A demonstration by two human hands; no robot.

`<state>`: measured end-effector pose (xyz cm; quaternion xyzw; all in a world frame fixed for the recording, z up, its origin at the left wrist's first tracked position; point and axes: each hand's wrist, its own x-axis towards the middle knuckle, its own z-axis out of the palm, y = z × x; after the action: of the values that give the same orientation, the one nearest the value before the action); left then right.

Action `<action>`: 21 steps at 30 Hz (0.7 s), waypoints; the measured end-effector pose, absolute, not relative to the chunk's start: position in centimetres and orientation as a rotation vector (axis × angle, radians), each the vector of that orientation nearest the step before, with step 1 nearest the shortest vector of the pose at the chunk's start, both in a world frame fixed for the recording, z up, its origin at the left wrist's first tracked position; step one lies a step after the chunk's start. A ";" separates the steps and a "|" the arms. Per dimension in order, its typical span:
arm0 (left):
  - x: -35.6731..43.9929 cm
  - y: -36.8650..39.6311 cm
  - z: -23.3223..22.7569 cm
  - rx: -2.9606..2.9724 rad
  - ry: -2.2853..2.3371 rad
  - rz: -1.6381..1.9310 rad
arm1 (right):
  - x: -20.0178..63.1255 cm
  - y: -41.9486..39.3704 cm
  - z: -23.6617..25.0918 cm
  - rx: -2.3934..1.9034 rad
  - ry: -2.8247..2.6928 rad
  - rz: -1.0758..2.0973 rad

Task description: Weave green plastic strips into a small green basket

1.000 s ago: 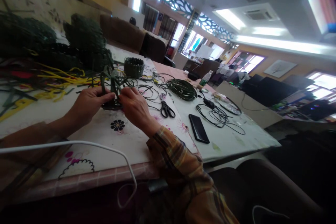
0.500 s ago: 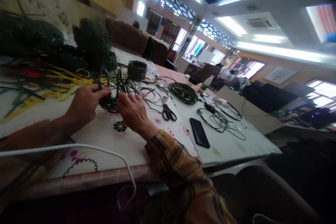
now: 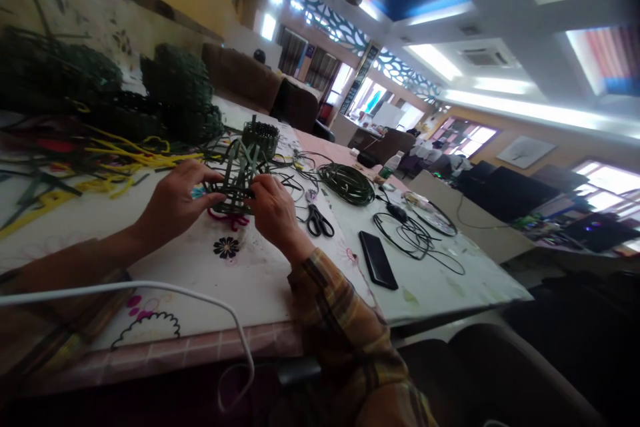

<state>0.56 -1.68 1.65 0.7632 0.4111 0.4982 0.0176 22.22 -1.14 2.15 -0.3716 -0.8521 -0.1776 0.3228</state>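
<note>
My left hand (image 3: 175, 203) and my right hand (image 3: 274, 212) grip a small, partly woven piece of dark green strips (image 3: 235, 177) from either side, just above the table. Loose strip ends stick up and fan out from it. Behind it stands a small finished dark green woven basket (image 3: 261, 135). Black scissors (image 3: 318, 221) lie right of my right hand. My right forearm wears a plaid sleeve.
Yellow strips (image 3: 120, 157) and dark green bundles (image 3: 175, 90) crowd the table's far left. A coil of green cord (image 3: 347, 183), black cables (image 3: 415, 233) and a black phone (image 3: 377, 259) lie to the right. A white cable (image 3: 150, 290) crosses the floral tablecloth's near edge (image 3: 210, 340).
Both hands have lifted and turned the woven piece, so its strips now stand up more. The hands shifted slightly right.
</note>
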 end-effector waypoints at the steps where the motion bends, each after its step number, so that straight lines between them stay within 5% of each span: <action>1: 0.6 -1.8 1.6 2.384 1.287 1.552 | 22.1 -1.4 2.2 -0.968 -2.233 -0.458; 21: 0.3 -1.0 0.0 2.733 1.351 1.608 | 21.1 -1.4 1.2 -0.981 -2.275 -0.655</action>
<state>0.26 -1.04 0.01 0.7836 0.3875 0.4611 -0.1520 21.12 -1.40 1.19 -0.3668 -0.8509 -0.2450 0.2854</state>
